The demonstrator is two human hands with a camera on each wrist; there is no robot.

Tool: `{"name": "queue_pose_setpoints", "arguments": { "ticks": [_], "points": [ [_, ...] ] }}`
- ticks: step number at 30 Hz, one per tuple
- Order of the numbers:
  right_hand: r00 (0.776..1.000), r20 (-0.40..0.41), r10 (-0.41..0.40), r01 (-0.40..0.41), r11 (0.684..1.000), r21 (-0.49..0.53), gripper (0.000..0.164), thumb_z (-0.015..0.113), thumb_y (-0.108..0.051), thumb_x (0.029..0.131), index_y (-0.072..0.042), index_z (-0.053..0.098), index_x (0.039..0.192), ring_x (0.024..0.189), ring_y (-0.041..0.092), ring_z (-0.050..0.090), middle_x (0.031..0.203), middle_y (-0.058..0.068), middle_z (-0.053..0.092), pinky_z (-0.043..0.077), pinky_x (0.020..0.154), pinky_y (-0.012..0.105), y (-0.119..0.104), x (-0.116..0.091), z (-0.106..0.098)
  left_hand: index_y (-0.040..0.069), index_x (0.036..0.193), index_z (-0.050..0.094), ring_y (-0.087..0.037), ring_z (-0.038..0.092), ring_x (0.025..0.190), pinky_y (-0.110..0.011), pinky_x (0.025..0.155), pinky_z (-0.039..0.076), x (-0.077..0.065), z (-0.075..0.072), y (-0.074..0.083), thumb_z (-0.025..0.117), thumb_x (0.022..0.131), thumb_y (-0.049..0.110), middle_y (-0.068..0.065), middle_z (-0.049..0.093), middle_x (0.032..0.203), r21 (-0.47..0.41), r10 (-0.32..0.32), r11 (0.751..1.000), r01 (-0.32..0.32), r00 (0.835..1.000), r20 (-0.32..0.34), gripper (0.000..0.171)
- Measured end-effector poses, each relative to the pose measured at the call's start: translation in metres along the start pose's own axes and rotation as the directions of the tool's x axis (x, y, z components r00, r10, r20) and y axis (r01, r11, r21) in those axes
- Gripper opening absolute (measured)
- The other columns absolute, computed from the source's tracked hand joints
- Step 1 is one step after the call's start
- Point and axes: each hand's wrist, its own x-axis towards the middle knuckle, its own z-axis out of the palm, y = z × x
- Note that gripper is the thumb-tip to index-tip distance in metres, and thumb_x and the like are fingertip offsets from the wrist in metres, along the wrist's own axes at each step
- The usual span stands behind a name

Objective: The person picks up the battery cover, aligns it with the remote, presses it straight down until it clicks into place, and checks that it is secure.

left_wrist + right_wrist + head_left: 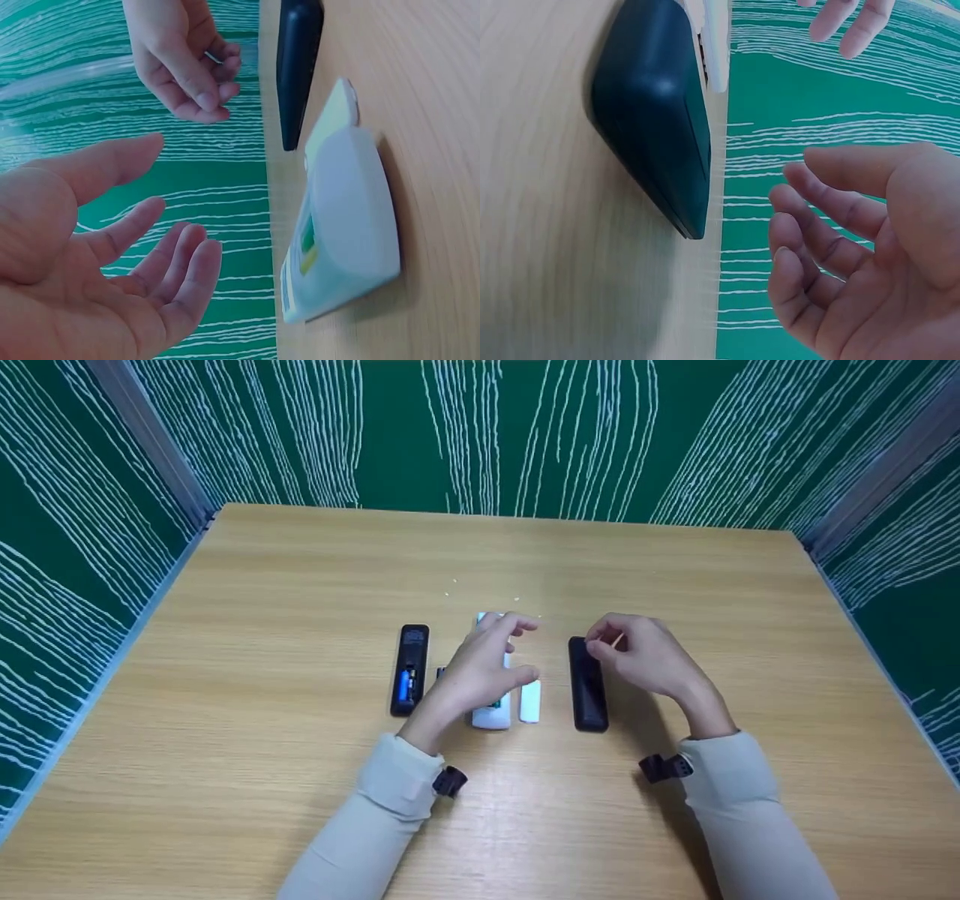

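Head: your L hand (pixel 480 667), released, is above the white remote (pixel 491 719), which lies btwn the L black remote (pixel 413 643) & white cover (pixel 530 703); your R hand (pixel 651 656), released w/ fingers loosely bent, is by the far end of the R black remote (pixel 589 694). L wrist: white remote rests on table (pixel 442 135), green showing inside. R wrist: R black remote lies near, apart from, your R hand.

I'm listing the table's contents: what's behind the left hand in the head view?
A white remote shows past the left hand, with something green near its lower end. Its middle is covered; a dark object beside the hand is too hidden to identify.
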Motion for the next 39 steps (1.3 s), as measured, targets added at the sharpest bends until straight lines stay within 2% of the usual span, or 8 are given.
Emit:
{"name": "queue_pose_setpoints", "arguments": {
  "ticks": [6, 15, 23, 28, 33, 39],
  "points": [
    [0.999, -0.044, -0.026, 0.027, 1.000, 0.015, 0.022, 0.066, -0.024, 0.106, -0.012, 0.073, 0.122, 0.096, 0.029, 0.059, 0.113, 0.008, 0.069, 0.054, 0.072, 0.036, -0.005, 0.001, 0.007, 0.019, 0.152, 0.054, -0.024, 0.054, 0.132, -0.038, 0.105, 0.053, -0.006, -0.005, -0.007, 0.080, 0.096, 0.017, -0.004, 0.050, 0.151, 0.024, -0.002, 1.000, 0.003, 1.000, -0.022, 0.062],
    [0.988, -0.121, -0.099, 0.103, 0.994, 0.028, 0.021, 0.067, -0.015, 0.105, -0.007, 0.072, 0.123, 0.099, 0.027, 0.063, 0.114, 0.008, 0.071, 0.055, 0.082, 0.041, -0.014, 0.005, 0.020, 0.019, 0.155, 0.051, -0.028, 0.055, 0.138, -0.040, 0.106, 0.054, -0.014, -0.013, -0.025, 0.084, 0.093, 0.016, -0.005, 0.045, 0.157, 0.041, -0.053, 0.998, 0.054, 0.998, -0.017, 0.070],
    [0.971, -0.175, -0.165, 0.171, 0.985, 0.022, 0.020, 0.069, -0.009, 0.101, -0.003, 0.072, 0.120, 0.096, 0.026, 0.068, 0.110, 0.009, 0.071, 0.056, 0.083, 0.041, -0.017, 0.005, 0.025, 0.017, 0.158, 0.049, -0.031, 0.056, 0.124, -0.041, 0.096, 0.053, -0.020, -0.017, -0.040, 0.089, 0.087, 0.015, -0.012, 0.048, 0.149, 0.067, -0.063, 0.996, 0.061, 0.998, 0.023, 0.081],
    [0.969, -0.168, -0.178, 0.184, 0.983, 0.017, 0.021, 0.070, -0.009, 0.101, -0.003, 0.072, 0.121, 0.094, 0.025, 0.067, 0.111, 0.009, 0.071, 0.058, 0.082, 0.040, -0.022, 0.006, 0.029, 0.020, 0.159, 0.047, -0.030, 0.056, 0.127, -0.043, 0.098, 0.053, -0.025, -0.021, -0.044, 0.090, 0.087, 0.016, -0.012, 0.048, 0.147, 0.083, -0.112, 0.991, 0.108, 0.993, 0.047, 0.084],
    [0.977, -0.134, -0.164, 0.169, 0.985, 0.022, 0.021, 0.070, -0.011, 0.102, -0.005, 0.072, 0.122, 0.093, 0.024, 0.065, 0.111, 0.008, 0.070, 0.058, 0.080, 0.039, -0.026, 0.005, 0.029, 0.019, 0.160, 0.045, -0.029, 0.057, 0.123, -0.042, 0.097, 0.052, -0.026, -0.022, -0.046, 0.090, 0.086, 0.017, -0.014, 0.048, 0.144, 0.098, -0.125, 0.988, 0.117, 0.989, 0.078, 0.086],
    [0.981, -0.118, -0.153, 0.155, 0.988, 0.008, 0.020, 0.070, -0.012, 0.102, -0.006, 0.072, 0.122, 0.091, 0.023, 0.064, 0.111, 0.006, 0.070, 0.057, 0.079, 0.038, -0.027, 0.006, 0.028, 0.021, 0.161, 0.044, -0.026, 0.055, 0.110, -0.038, 0.086, 0.050, -0.025, -0.022, -0.046, 0.090, 0.085, 0.016, -0.013, 0.050, 0.134, 0.098, -0.142, 0.986, 0.132, 0.985, 0.096, 0.089]
  ]
}}
